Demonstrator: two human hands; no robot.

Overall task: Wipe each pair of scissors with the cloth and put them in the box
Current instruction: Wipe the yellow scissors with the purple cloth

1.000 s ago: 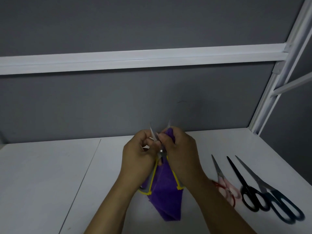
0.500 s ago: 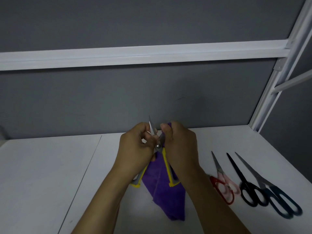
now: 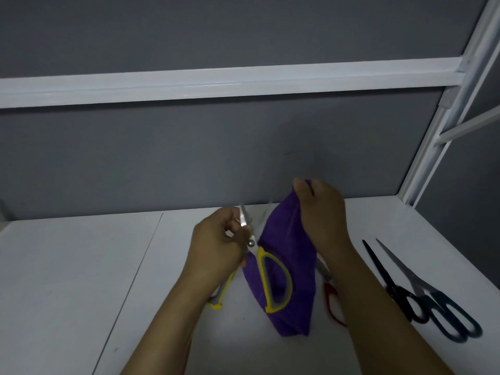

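Above a white table (image 3: pixel 81 266) backed by a grey wall (image 3: pixel 216 158) with a white rail (image 3: pixel 216 82), the left hand (image 3: pixel 216 247) grips yellow-handled scissors (image 3: pixel 273 282), the right hand (image 3: pixel 322 215) pinches a hanging purple cloth (image 3: pixel 286 239), and black scissors (image 3: pixel 389 282) lie on the table at right.

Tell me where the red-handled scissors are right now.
In the head view, the red-handled scissors lie on the white table right of centre, partly hidden behind the right forearm, between the hanging purple cloth and the black scissors.
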